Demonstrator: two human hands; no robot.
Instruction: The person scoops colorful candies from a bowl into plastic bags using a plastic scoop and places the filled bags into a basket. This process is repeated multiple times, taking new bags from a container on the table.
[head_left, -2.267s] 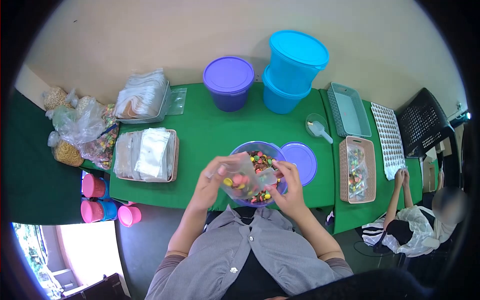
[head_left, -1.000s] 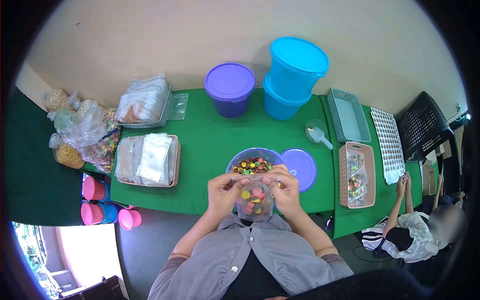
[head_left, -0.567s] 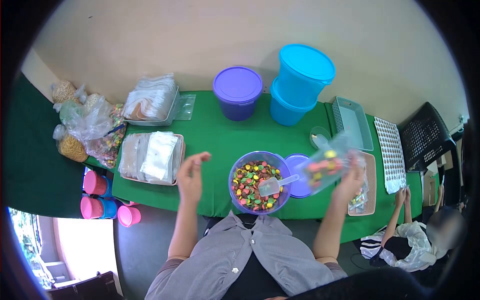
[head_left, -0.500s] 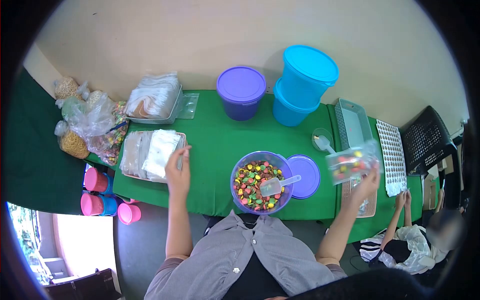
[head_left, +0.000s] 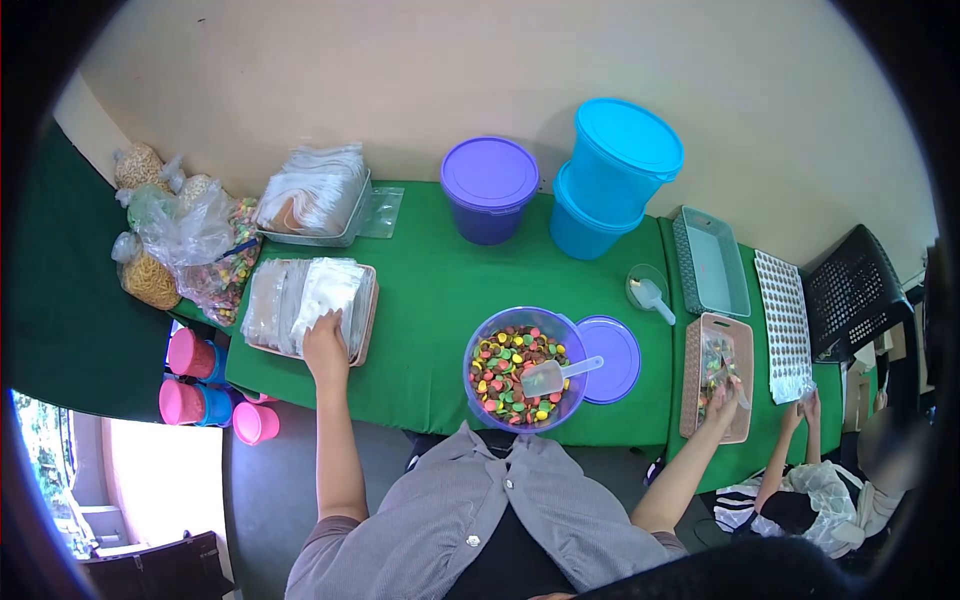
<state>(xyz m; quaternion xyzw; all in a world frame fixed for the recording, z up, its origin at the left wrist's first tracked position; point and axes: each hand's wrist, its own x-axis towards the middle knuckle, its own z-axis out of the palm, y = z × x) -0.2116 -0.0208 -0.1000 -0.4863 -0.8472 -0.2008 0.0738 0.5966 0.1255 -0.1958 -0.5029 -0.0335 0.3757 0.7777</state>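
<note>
My left hand [head_left: 325, 348] is at the near side of a basket [head_left: 371, 318] of flat clear plastic bags [head_left: 275, 305]. Its fingers are bent together on the edge of the top plastic bag [head_left: 330, 285]. Over at the right, my right hand [head_left: 718, 402] is down inside a pink basket [head_left: 692, 372], its fingers closed on a clear bag of colourful candies [head_left: 717, 358], partly hidden by the hand. In front of me stands a purple tub of colourful button candies [head_left: 505, 350], with a clear scoop [head_left: 545, 376] lying on them.
A purple lid [head_left: 612, 360] lies beside the tub. Behind are a lidded purple bucket [head_left: 489, 190] and stacked blue buckets [head_left: 615, 170]. A small bowl with a scoop [head_left: 648, 290] and a grey basket [head_left: 712, 262] stand right. A co-worker's hands [head_left: 803, 405] work at a tray [head_left: 782, 325].
My right hand has brought the candy bag down into the pink basket. My left hand has moved left from beside the basket of plastic bags onto the top bag.
</note>
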